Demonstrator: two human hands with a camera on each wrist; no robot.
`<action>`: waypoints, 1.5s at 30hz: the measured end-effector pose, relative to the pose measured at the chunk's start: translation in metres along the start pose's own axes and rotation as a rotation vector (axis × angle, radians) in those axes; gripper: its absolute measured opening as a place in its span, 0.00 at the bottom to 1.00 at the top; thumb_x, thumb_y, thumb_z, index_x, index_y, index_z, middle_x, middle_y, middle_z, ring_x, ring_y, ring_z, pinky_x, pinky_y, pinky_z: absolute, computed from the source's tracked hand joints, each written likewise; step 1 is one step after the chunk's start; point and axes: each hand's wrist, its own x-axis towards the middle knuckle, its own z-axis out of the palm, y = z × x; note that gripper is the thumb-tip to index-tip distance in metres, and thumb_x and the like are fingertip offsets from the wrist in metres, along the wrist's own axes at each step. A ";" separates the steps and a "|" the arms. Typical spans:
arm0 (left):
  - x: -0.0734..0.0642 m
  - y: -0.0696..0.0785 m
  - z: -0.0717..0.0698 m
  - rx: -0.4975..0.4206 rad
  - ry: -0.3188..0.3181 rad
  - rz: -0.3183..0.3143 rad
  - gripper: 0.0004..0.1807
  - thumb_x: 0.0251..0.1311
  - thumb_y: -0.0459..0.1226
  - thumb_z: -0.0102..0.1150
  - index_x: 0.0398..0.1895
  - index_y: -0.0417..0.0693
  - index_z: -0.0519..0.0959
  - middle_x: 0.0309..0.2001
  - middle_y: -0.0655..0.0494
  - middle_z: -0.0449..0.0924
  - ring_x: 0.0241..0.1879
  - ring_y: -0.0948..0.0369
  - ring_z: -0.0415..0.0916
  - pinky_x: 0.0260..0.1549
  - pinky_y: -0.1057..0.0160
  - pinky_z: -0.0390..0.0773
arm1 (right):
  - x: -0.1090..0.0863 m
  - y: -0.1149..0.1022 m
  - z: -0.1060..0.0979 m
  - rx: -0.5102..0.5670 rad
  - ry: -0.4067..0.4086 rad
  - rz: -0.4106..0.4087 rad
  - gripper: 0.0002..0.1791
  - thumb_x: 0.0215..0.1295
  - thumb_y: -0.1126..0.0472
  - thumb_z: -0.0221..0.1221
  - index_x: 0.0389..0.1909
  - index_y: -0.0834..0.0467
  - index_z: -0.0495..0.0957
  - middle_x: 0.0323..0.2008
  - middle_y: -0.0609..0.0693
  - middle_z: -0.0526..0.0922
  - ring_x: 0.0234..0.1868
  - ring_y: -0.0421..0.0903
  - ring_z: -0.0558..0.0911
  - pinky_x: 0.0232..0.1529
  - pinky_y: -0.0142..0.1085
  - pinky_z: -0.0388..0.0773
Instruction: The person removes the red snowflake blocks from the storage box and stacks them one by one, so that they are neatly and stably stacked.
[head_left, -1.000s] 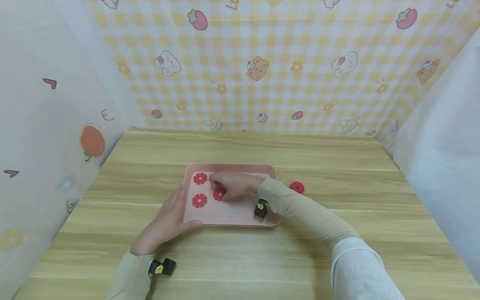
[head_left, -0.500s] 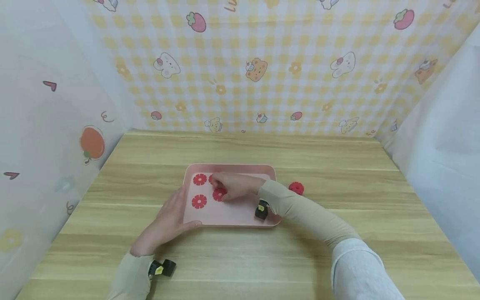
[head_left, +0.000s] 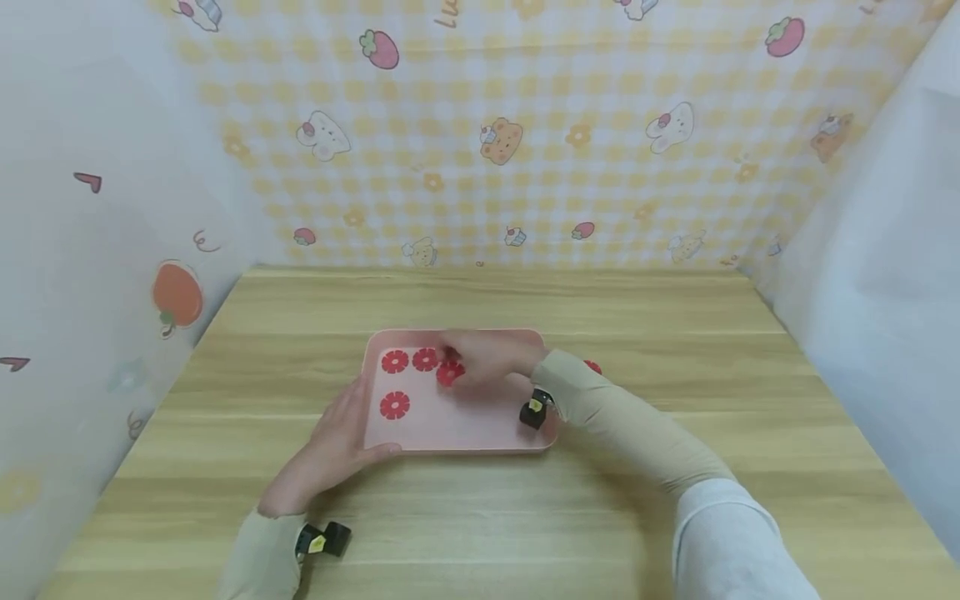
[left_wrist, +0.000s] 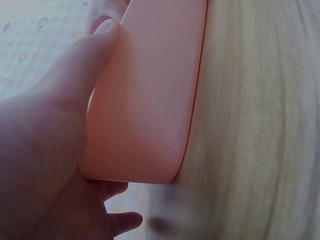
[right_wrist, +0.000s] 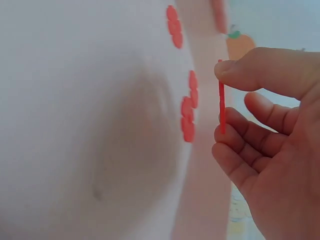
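My left hand rests at the front-left corner of a pink tray, fingers straight along its left side. In the left wrist view, the thumb touches the top of the tray wall. My right hand pinches a red snowflake building disc between thumb and fingertips. The right wrist view shows this disc edge-on, raised off the tray floor. Three matching discs lie flat in the tray: one in the back-left corner, another beside it and a third nearer the front.
More red discs lie on the wooden table right of the tray, partly hidden by the right sleeve. A yellow checked cloth hangs behind the table, with white sheets at both sides.
My right hand has moved a little right and away from me, and the disc it pinches has come up off the tray floor. The left hand keeps its place.
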 end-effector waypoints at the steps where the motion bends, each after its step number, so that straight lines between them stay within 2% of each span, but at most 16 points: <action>1: 0.000 0.000 0.001 -0.003 0.004 0.002 0.64 0.45 0.56 0.71 0.74 0.38 0.40 0.71 0.38 0.50 0.68 0.42 0.51 0.63 0.31 0.55 | -0.002 0.000 -0.002 0.013 -0.007 0.005 0.21 0.55 0.60 0.67 0.48 0.55 0.71 0.36 0.47 0.73 0.39 0.44 0.73 0.42 0.32 0.74; 4: -0.001 -0.001 0.003 -0.012 0.009 -0.002 0.64 0.44 0.55 0.71 0.74 0.39 0.40 0.71 0.38 0.50 0.68 0.42 0.50 0.63 0.31 0.54 | -0.008 0.001 -0.009 0.027 -0.003 0.018 0.25 0.55 0.62 0.66 0.54 0.60 0.70 0.42 0.47 0.74 0.44 0.45 0.73 0.49 0.33 0.74; 8: -0.002 -0.001 0.004 -0.019 0.010 -0.008 0.65 0.44 0.54 0.72 0.74 0.39 0.39 0.71 0.38 0.50 0.68 0.42 0.50 0.63 0.31 0.54 | -0.019 0.004 -0.018 0.001 0.038 0.025 0.25 0.56 0.60 0.66 0.55 0.58 0.71 0.46 0.46 0.76 0.47 0.43 0.73 0.55 0.33 0.74; 13: -0.002 -0.002 0.006 -0.022 0.011 0.005 0.64 0.44 0.54 0.72 0.74 0.39 0.39 0.70 0.38 0.51 0.67 0.41 0.52 0.61 0.30 0.56 | -0.036 0.013 -0.027 -0.009 0.091 0.000 0.24 0.58 0.60 0.65 0.56 0.59 0.73 0.49 0.49 0.77 0.48 0.44 0.75 0.55 0.35 0.75; 18: -0.001 -0.004 0.005 -0.026 0.028 0.033 0.64 0.43 0.53 0.73 0.74 0.40 0.40 0.69 0.38 0.53 0.65 0.43 0.55 0.59 0.30 0.59 | -0.054 0.029 -0.034 -0.013 0.155 -0.040 0.21 0.58 0.62 0.64 0.53 0.61 0.75 0.48 0.51 0.79 0.47 0.45 0.77 0.53 0.37 0.76; 27: -0.002 -0.006 0.005 -0.020 0.013 0.021 0.66 0.43 0.53 0.73 0.74 0.39 0.38 0.70 0.37 0.50 0.66 0.42 0.52 0.60 0.30 0.57 | -0.096 0.055 -0.036 0.030 0.261 0.059 0.15 0.57 0.63 0.65 0.45 0.58 0.76 0.43 0.49 0.78 0.47 0.46 0.77 0.56 0.42 0.76; 31: -0.001 -0.004 0.004 -0.017 0.010 0.023 0.65 0.44 0.53 0.72 0.74 0.38 0.38 0.71 0.36 0.49 0.67 0.41 0.51 0.61 0.30 0.55 | -0.114 0.068 -0.033 0.063 0.298 0.104 0.18 0.55 0.63 0.67 0.46 0.61 0.74 0.43 0.51 0.78 0.48 0.49 0.77 0.56 0.45 0.75; 37: 0.000 0.000 0.002 -0.013 -0.001 0.016 0.65 0.45 0.53 0.71 0.74 0.36 0.38 0.71 0.35 0.49 0.67 0.40 0.51 0.61 0.30 0.55 | -0.139 0.088 -0.024 0.106 0.334 0.152 0.22 0.54 0.66 0.66 0.49 0.67 0.71 0.42 0.55 0.77 0.45 0.50 0.75 0.50 0.46 0.75; 45: 0.002 0.001 0.003 -0.020 0.009 0.032 0.65 0.44 0.52 0.73 0.74 0.38 0.37 0.69 0.36 0.51 0.65 0.41 0.53 0.60 0.30 0.57 | -0.158 0.107 -0.017 0.136 0.354 0.207 0.23 0.53 0.71 0.65 0.50 0.68 0.70 0.41 0.55 0.76 0.44 0.50 0.73 0.50 0.45 0.73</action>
